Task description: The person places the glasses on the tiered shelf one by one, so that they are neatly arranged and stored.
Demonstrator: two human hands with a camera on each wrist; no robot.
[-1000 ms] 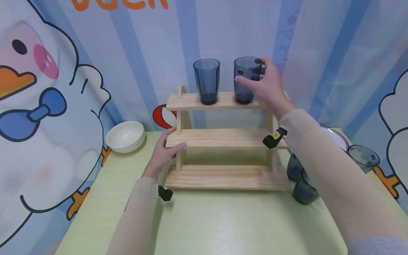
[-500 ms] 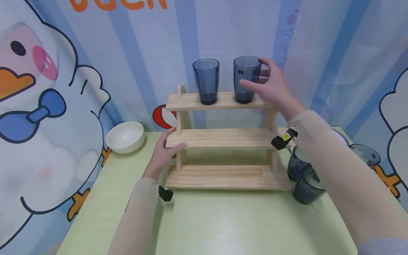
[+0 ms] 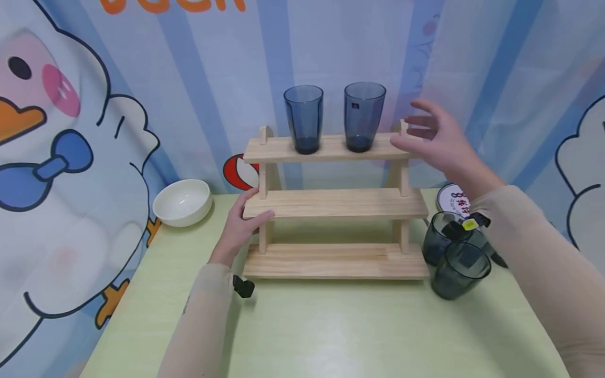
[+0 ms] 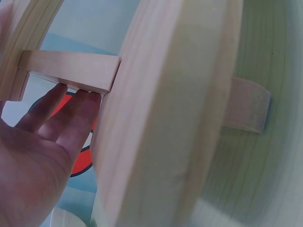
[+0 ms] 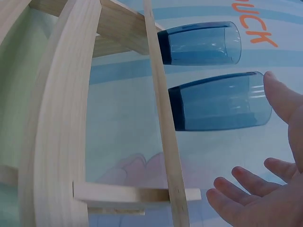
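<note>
A three-tier wooden shelf rack (image 3: 335, 203) stands on the table. My left hand (image 3: 238, 223) grips its left side at the middle tier, thumb on the board's front edge. In the left wrist view that hand's fingers (image 4: 78, 113) touch the upright. Two blue-tinted drinking glasses stand upright on the top tier: a left glass (image 3: 304, 118) and a right glass (image 3: 364, 115) with a small dark label. My right hand (image 3: 441, 136) is apart from the right glass, at the top tier's right end, fingers spread and holding nothing. The right wrist view shows the gap between hand and glass (image 5: 222, 104).
A white bowl (image 3: 183, 203) sits left of the rack. To its right are dark glasses, a rear one (image 3: 437, 244) and a front one (image 3: 456, 275), and a round lid-like disc (image 3: 452, 198) with printing, partly covered by the right arm. A printed curtain (image 3: 212, 79) hangs behind.
My right hand has let go of the right glass and moved away to the right. The glass stays on the top tier. My left hand keeps its place on the rack.
</note>
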